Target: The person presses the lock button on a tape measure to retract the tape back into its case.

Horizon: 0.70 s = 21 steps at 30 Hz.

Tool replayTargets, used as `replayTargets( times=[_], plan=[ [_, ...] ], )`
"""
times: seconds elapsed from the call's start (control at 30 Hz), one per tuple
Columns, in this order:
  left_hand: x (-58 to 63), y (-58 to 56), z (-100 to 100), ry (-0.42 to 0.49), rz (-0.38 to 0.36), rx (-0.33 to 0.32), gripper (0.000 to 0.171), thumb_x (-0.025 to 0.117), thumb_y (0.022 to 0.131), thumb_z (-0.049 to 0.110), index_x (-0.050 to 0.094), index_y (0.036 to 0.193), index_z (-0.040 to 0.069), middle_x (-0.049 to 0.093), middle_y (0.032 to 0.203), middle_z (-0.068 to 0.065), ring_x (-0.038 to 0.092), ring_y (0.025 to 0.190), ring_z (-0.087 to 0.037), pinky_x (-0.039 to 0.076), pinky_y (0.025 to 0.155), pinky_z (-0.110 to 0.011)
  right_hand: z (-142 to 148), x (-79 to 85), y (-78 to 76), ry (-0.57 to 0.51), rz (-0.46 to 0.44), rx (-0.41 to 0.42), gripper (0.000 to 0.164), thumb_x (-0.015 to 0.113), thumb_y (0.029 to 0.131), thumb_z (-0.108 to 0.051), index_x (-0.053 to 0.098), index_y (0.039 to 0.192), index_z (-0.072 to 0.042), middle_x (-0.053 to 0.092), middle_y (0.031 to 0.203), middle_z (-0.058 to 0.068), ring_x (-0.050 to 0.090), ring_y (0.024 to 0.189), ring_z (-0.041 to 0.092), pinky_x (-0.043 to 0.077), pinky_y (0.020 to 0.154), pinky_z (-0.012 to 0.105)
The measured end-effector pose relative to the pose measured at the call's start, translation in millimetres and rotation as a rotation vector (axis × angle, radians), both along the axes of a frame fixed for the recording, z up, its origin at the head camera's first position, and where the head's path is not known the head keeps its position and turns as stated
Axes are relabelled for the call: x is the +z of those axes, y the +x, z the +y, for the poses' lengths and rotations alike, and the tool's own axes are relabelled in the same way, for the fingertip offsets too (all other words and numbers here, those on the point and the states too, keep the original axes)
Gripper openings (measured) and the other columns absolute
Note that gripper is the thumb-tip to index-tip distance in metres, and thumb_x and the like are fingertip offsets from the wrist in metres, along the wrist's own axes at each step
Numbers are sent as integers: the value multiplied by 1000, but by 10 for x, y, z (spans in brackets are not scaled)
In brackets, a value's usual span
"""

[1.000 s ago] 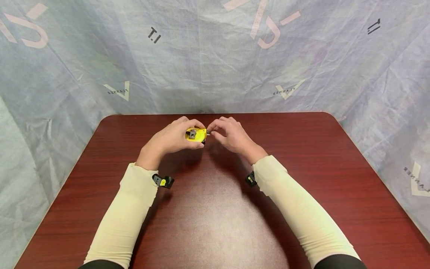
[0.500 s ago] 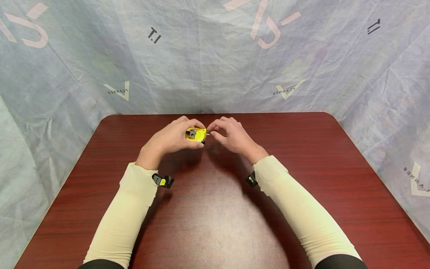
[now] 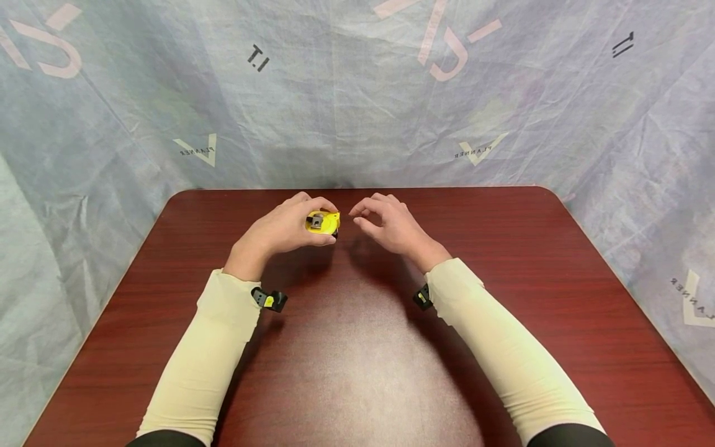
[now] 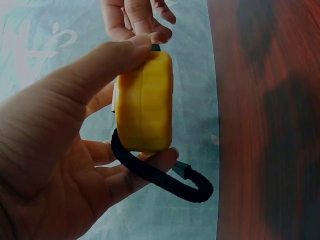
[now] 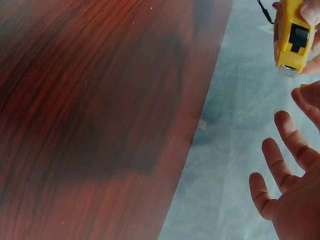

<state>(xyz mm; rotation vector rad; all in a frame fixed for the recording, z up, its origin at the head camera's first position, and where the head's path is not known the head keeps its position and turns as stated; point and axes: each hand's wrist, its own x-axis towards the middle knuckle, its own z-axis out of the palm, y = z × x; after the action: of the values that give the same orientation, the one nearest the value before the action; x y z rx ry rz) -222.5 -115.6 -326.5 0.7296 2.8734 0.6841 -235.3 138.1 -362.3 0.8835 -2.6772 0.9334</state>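
My left hand (image 3: 285, 226) grips a yellow tape measure (image 3: 326, 223) above the far middle of the table. In the left wrist view, the thumb lies along the top of the yellow case (image 4: 145, 102), fingers support it from below, and a black wrist strap (image 4: 165, 182) loops under it. The right wrist view shows the case's black lock button (image 5: 299, 38) and the metal end hook (image 5: 288, 70) at its mouth. Just right of the tape measure, my right hand (image 3: 393, 226) holds nothing. Its fingers (image 5: 295, 137) are loosely bent, apart from the hook.
A dark red wood-grain table (image 3: 357, 347) lies under both hands. Behind it and at the sides hangs a grey printed cloth (image 3: 335, 93). Small black wrist cameras (image 3: 270, 300) are strapped near each cuff.
The right hand has let go of the tape's end hook and drawn slightly to the right. The hook now sits against the case. The left hand has shifted a little left with the tape measure.
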Motion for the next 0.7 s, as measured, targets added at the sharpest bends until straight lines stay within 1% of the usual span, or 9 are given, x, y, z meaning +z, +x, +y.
replayTargets(
  times=[0.2,0.27,0.4,0.5,0.7],
  plan=[
    [-5,-6,-15,2,-3,0,57,84,84,46,62,134,32,53,119,-4,53,102,-23,45,87,-43,55,-15,-7,-1,4,-6,12,71,99,-24,74,111,-24,64,106,-5,53,111,23,37,90,48],
    [-10,-10,-24,6,-1,-1,57,84,84,46,62,134,32,53,119,-4,53,103,-22,46,87,-43,84,-12,-5,4,-7,-12,12,71,99,-24,74,111,-24,64,107,-5,53,111,22,37,90,49],
    [-13,-6,-47,7,-2,-1,56,84,84,45,62,133,31,53,119,-4,53,103,-22,46,88,-44,169,-13,-2,27,-36,-24,14,70,100,-27,73,114,-24,63,110,-4,54,113,25,37,93,49],
    [-13,3,-73,6,-5,5,56,84,84,45,62,133,31,53,119,-5,53,102,-23,46,88,-44,242,-21,1,46,-51,-32,17,70,100,-30,72,116,-24,63,112,-2,55,114,27,36,94,50],
    [-39,-5,-150,-4,-13,12,56,84,85,44,62,134,29,53,121,-6,53,103,-24,46,89,-45,402,-47,11,75,-70,-49,25,71,99,-33,70,122,-22,63,114,1,55,114,28,36,94,53]
  ],
)
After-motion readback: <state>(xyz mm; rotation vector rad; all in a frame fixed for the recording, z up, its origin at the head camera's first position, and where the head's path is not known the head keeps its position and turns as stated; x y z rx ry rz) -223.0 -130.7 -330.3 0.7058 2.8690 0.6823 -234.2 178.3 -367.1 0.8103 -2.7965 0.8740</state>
